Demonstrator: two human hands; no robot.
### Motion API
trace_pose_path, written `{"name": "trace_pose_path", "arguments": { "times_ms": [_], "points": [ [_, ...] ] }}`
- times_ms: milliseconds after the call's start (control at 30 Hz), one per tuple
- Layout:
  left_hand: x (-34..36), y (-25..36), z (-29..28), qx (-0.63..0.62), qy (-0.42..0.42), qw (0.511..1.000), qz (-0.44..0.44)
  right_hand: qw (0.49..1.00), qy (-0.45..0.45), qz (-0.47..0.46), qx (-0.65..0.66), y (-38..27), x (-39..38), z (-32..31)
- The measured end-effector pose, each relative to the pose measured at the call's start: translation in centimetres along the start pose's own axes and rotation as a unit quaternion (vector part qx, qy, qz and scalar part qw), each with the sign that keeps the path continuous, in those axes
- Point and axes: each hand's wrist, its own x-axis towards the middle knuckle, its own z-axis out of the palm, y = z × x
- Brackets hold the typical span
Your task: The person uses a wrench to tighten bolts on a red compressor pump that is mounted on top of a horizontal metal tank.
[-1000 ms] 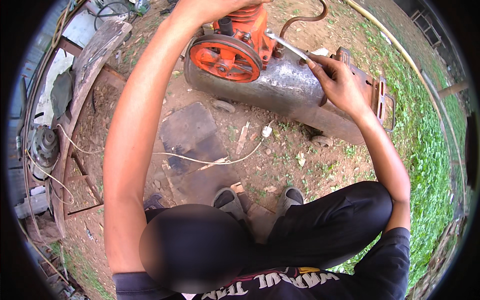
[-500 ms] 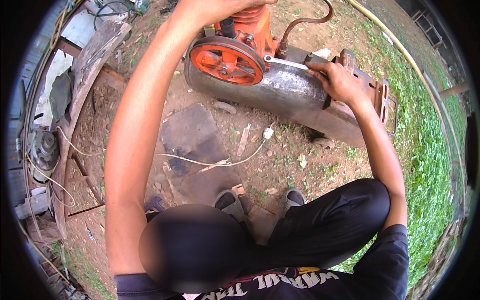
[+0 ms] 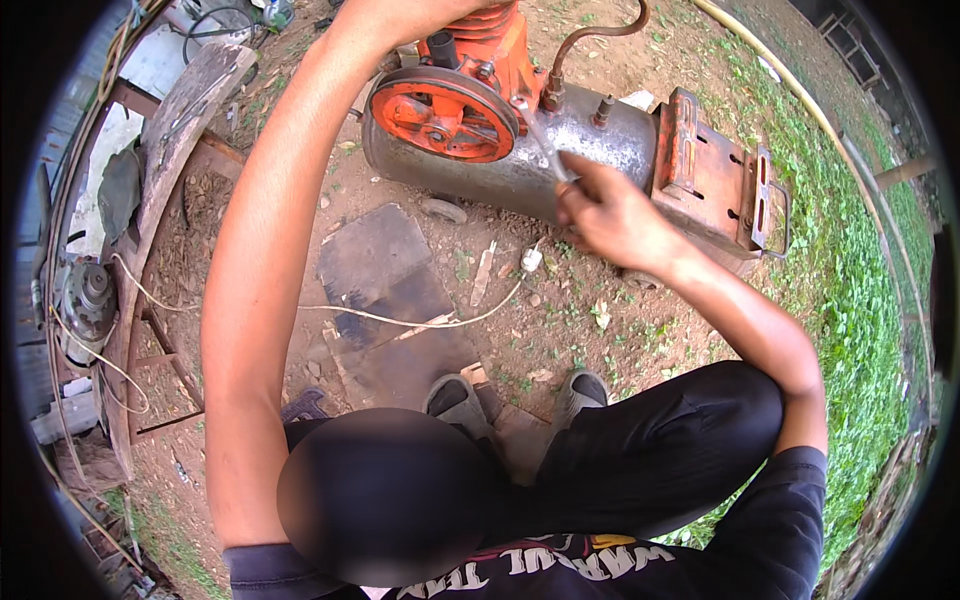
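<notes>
My right hand [image 3: 612,222] is closed around the handle of a silver wrench [image 3: 543,140]. The wrench's far end meets the lower right side of an orange compressor pump [image 3: 512,55], close to a bent copper-brown pipe [image 3: 558,65]. On the pump's near side is an orange flywheel pulley [image 3: 443,115]. Beneath lies a grey metal air tank [image 3: 590,140], its paint worn. My left hand [image 3: 425,14] reaches to the top of the pump at the upper edge of the view; its fingers are out of sight.
A rusty slotted mounting plate [image 3: 715,165] sits on the tank's right end. A white cord with a plug [image 3: 531,259] crosses the dirt by some dark flat boards [image 3: 378,255]. At left stand a wooden bench [image 3: 190,110] and a motor [image 3: 88,298]. Grass grows at right.
My right hand has swung the wrench handle toward me and to the left, from nearly level to steeply slanted. My left hand stays at the pump's top.
</notes>
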Motion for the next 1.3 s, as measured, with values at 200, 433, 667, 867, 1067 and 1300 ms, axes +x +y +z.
{"name": "trace_pose_path", "arguments": {
  "times_ms": [200, 433, 667, 867, 1067, 1300],
  "points": [
    [0.7, 0.6, 0.5, 0.013, 0.012, 1.000, 0.011, 0.975, 0.172, -0.077, -0.119, 2.7, 1.1, -6.3],
    [0.4, 0.6, -0.1, 0.008, -0.007, 1.000, -0.013, 0.955, 0.147, -0.086, -0.242, 4.2, 2.5, -7.4],
    [0.4, 0.5, 0.2, 0.001, 0.002, 1.000, -0.013, 0.924, 0.106, -0.175, -0.324, 6.9, 4.7, -9.5],
    [0.2, 0.6, 0.2, -0.001, -0.003, 1.000, -0.019, 0.940, 0.043, -0.145, -0.307, 6.3, 5.7, -9.9],
    [0.4, 1.1, 0.2, 0.013, -0.002, 0.999, -0.029, 0.948, 0.077, -0.097, -0.294, 5.8, 2.8, -5.2],
    [0.0, 0.2, 0.1, 0.003, -0.001, 1.000, -0.005, 0.993, 0.035, -0.071, -0.083, 0.9, 0.5, 1.3]
  ]
}}
